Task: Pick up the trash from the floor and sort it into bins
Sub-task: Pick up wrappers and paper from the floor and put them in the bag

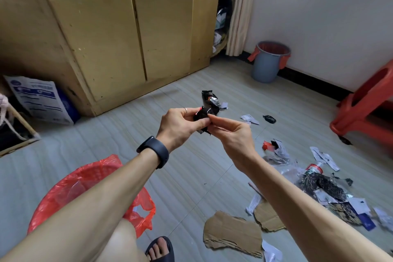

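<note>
black wrapper [209, 102], one, pinched by both hands: left hand [180, 125], right hand [231, 136]; two cardboard pieces [231, 234] [266, 217].

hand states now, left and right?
Left hand: grips the crumpled black wrapper.
Right hand: pinches the same wrapper with thumb and fingertips.
</note>
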Demonstrator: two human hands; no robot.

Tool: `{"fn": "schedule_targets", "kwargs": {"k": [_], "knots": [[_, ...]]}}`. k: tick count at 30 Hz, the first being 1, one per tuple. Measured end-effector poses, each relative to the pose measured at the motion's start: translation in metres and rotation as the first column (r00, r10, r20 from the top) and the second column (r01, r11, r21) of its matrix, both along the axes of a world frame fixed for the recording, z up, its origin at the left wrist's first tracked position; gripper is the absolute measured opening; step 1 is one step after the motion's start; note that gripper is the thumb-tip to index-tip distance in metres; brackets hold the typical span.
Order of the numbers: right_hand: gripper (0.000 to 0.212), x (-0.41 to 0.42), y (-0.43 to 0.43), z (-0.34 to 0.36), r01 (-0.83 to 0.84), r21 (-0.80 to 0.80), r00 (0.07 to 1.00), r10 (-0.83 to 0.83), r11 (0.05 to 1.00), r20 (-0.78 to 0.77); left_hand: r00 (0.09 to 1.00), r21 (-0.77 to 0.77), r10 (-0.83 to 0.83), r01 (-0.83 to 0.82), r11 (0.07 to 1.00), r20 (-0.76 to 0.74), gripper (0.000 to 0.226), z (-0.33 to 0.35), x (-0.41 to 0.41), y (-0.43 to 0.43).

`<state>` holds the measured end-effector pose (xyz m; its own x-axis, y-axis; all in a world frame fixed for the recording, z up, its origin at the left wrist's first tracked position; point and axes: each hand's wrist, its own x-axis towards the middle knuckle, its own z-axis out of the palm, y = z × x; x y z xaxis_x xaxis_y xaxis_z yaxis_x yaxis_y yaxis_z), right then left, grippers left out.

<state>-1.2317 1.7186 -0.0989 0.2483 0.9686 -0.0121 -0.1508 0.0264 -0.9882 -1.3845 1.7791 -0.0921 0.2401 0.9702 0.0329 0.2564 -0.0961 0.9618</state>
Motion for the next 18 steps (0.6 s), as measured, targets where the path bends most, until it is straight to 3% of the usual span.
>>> {"fn": "schedule_targets", "kwargs": {"k": [6,12,15,18], "knots": [[0.031,-0.003,0.002,-0.002,-0.134,-0.053,0.986,0.127,0.990,-0.112,0.994,0.052,0.025,-0.019,0.998,-0.107,0.032,0.005,-0.012,0.000],[0.029,-0.034,0.014,-0.026,-0.205,-0.231,0.935,0.260,0.951,0.241,0.917,0.194,0.108,-0.034,0.980,-0.384,0.013,0.002,-0.081,0.001],[0.032,-0.062,0.019,-0.052,-0.235,-0.291,0.878,0.331,0.928,0.346,0.838,0.163,0.206,-0.142,0.976,-0.505,0.012,-0.018,-0.141,-0.003],[0.040,-0.094,0.021,-0.086,-0.277,-0.376,0.765,0.440,0.884,0.471,0.748,0.094,0.250,-0.245,0.965,-0.615,0.009,-0.048,-0.199,-0.016]]}}
